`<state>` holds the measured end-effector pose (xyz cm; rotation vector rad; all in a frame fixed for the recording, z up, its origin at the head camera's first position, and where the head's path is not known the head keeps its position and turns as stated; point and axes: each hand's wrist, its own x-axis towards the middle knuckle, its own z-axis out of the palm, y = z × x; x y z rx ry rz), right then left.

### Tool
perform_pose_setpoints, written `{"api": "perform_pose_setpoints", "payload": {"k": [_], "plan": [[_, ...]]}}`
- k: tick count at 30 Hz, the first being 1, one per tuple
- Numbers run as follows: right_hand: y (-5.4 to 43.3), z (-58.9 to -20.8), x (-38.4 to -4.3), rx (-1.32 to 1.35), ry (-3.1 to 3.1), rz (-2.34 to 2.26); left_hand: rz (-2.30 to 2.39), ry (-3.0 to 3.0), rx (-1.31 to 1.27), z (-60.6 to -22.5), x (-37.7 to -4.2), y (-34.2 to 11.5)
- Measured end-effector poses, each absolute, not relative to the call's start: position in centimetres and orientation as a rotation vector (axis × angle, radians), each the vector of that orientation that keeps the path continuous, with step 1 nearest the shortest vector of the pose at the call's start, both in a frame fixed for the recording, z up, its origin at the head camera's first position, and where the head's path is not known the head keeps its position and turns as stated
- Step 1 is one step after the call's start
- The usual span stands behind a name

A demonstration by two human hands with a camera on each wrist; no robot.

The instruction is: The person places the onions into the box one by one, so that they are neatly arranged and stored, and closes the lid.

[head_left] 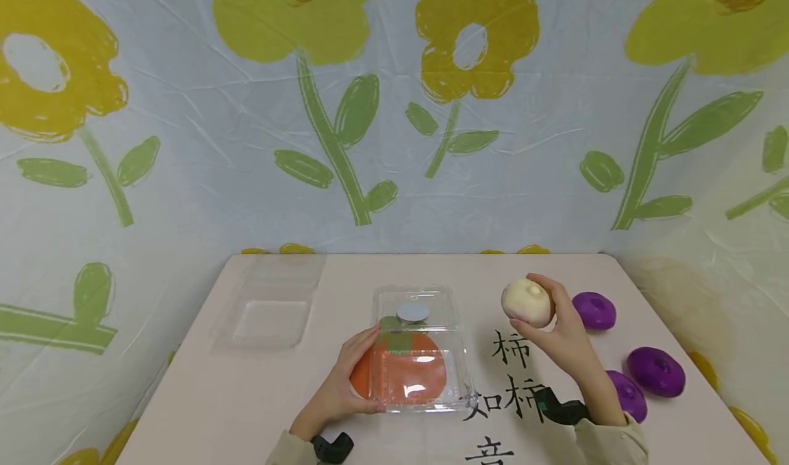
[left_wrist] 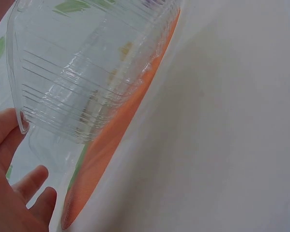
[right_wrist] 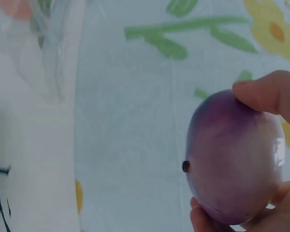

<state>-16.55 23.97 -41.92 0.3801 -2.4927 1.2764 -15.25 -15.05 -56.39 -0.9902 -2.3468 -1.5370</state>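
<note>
In the head view my left hand [head_left: 345, 376] grips the left side of a clear plastic box [head_left: 459, 376], which sits over an orange print. The left wrist view shows fingers [left_wrist: 31, 183] at the rim of the ribbed clear box [left_wrist: 62, 82]. Farther right, my right hand [head_left: 567, 335] holds up a glossy onion-like ball [head_left: 524, 303], cream on top with a small nub. Purple skin and a small dark spot appear on the ball [right_wrist: 232, 159] in the right wrist view, between thumb and fingers. It is raised above the table. Whether the box's lid is up, I cannot tell.
Purple dimpled rounds [head_left: 594, 311], three in view, lie on the right of the table, one partly behind my right forearm. Another clear container [head_left: 271, 321] stands at the back left. Black characters [head_left: 511, 348] are printed on the pale tabletop [head_left: 246, 403]. Flowered cloth [head_left: 524, 205] encloses the table.
</note>
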Motion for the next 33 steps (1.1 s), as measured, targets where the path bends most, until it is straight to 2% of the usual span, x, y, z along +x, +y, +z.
{"api": "perform_pose_setpoints", "payload": {"k": [14, 28, 33], "plan": [[18.2, -42.1, -15.8, 0.595, -2.315, 1.619, -1.544, -2.383, -0.959, -56.4, -15.1, -15.0], [12.8, -44.9, -14.2, 0.487, -2.417, 1.701, -1.506, -2.342, -0.987, -56.2, -15.2, -14.8], [10.7, -46.1, -14.0, 0.441, -2.479, 1.689, -1.528, -2.310, -1.001, -54.7, -14.6, -14.6]]}}
